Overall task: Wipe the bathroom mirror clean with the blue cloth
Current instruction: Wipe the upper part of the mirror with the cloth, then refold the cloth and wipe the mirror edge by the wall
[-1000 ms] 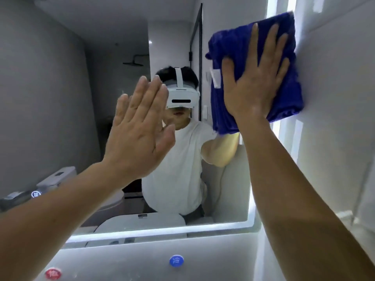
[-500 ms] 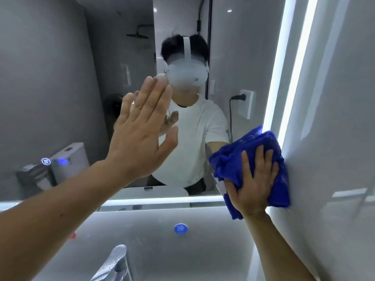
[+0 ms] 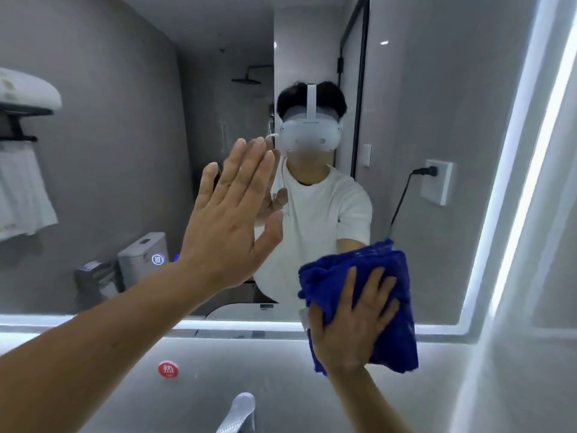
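Your right grip [image 3: 352,320] lies flat on the blue cloth [image 3: 396,276], fingers [image 3: 379,289] straight and spread apart, pressing it against the mirror [image 3: 125,151] rather than closing round it. The thumb lies along the cloth's left edge. The cloth is bunched in folds under and around this grip. It reaches out above the fingertips and to the right of them, and hangs down past the heel of the palm. Its upper part covers the glass near the mirror's lower right corner. Its lower part crosses the lit strip [image 3: 234,325] along the mirror's bottom edge and overlaps the grey wall [image 3: 312,385] beneath. Up and to the left of the right grip, well apart from it, your left grip [image 3: 231,220] is raised with the palm facing the glass. Its fingers are straight and close together, the thumb is out to the side, and it holds nothing. Its reflection sits just behind it, but you cannot tell whether it touches the glass. Below the left grip, on the grey wall, is a round red button [image 3: 168,369]. Lower, between your two forearms, the tip of a tap [image 3: 242,407] shows at the frame's bottom edge. Above and to the right of the right grip, the mirror reflects a socket [image 3: 437,182] with a black plug and cord.
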Demonstrator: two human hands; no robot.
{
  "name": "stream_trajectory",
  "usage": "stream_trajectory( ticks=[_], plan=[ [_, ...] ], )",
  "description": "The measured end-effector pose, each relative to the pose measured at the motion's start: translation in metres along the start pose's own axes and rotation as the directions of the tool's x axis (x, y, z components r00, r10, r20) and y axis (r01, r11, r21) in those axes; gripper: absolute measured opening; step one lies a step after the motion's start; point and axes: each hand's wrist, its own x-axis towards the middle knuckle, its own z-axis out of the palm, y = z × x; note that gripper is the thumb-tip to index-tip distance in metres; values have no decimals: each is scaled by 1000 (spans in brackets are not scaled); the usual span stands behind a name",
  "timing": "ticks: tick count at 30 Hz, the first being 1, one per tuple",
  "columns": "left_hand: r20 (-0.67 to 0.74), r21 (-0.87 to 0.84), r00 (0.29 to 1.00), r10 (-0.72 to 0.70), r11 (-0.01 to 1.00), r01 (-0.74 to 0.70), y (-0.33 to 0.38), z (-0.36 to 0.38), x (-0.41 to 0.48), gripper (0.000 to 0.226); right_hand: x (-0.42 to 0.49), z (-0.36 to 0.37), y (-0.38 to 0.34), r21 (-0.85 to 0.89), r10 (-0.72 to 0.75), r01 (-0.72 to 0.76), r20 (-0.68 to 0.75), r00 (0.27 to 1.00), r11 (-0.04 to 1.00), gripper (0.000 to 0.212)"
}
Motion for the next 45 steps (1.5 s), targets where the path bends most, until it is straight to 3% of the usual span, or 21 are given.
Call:
stream_trajectory(
  ticks=[2, 3, 6, 8, 11, 13, 16, 18, 20, 21, 23, 25, 26, 30, 33, 36, 40, 42, 44, 45],
  plan=[
    [-8, -21, 1000, 16, 1000, -16, -4, 0, -3, 66, -13, 5, -19, -58, -257, 260, 61, 965, 964, 69],
    [-7, -29, 1000, 20, 999, -20, -5, 0, -5, 66, -20, 7, -20, -66, -399, 405, 88, 913, 912, 67],
    [5, -63, 1000, 12, 998, -11, -6, 1, -11, 66, -23, -2, 5, -84, -711, 736, 208, 672, 672, 66],
    [26, -88, 1000, 4, 996, -1, -3, -1, -14, 67, -16, -16, 32, -83, -799, 849, 300, 521, 522, 71],
    [53, -150, 999, 3, 989, 5, 7, -5, -26, 69, -1, -40, 58, -69, -842, 899, 324, 431, 433, 77],
    [82, -177, 997, 9, 984, 5, 13, -9, -33, 68, 10, -53, 59, -45, -845, 890, 298, 445, 453, 65],
    [145, -234, 989, 8, 972, 27, 22, -17, -40, 70, 31, -67, 51, 43, -780, 806, 289, 555, 590, 59],
    [215, -303, 977, -4, 950, 71, 29, -24, -41, 68, 46, -77, 48, 120, -757, 772, 336, 560, 624, 57],
    [305, -374, 951, -46, 913, 164, 34, -30, -42, 62, 56, -86, 49, 197, -766, 756, 347, 542, 624, 51],
    [363, -407, 928, -83, 882, 238, 36, -33, -43, 59, 59, -91, 48, 245, -750, 717, 338, 568, 653, 50],
    [494, -431, 854, -161, 808, 402, 39, -38, -44, 57, 66, -104, 40, 303, -667, 595, 288, 687, 744, 49],
    [606, -475, 769, -205, 682, 556, 40, -40, -44, 55, 72, -118, 29, 319, -587, 514, 199, 785, 796, 48],
    [655, -524, 729, -199, 575, 628, 42, -39, -44, 51, 73, -126, 21, 347, -582, 507, 155, 799, 789, 49],
    [794, -595, 596, -120, 50, 802, 53, -40, -56, 30, 58, -159, -8, 516, -673, 537, 111, 731, 668, 53],
    [805, -583, 592, -37, -232, 779, 59, -42, -80, 35, 33, -178, -15, 569, -688, 488, 201, 697, 661, 48],
    [794, -529, 599, 97, -373, 762, 66, -45, -111, 39, 9, -191, -15, 561, -720, 501, 279, 635, 659, 52],
    [880, -404, 474, 41, -459, 791, 82, -43, -139, 36, -10, -200, -9, 587, -710, 431, 406, 576, 685, 67],
    [907, -385, 419, -34, -467, 796, 85, -42, -147, 40, -18, -205, -2, 615, -620, 263, 485, 617, 743, 79],
    [921, -374, 374, -104, -496, 783, 84, -44, -150, 39, -27, -213, 6, 653, -421, -113, 600, 680, 749, 82],
    [925, -371, 355, -134, -518, 770, 83, -46, -152, 38, -33, -218, 10, 642, -298, -339, 676, 674, 688, 83]
  ],
)
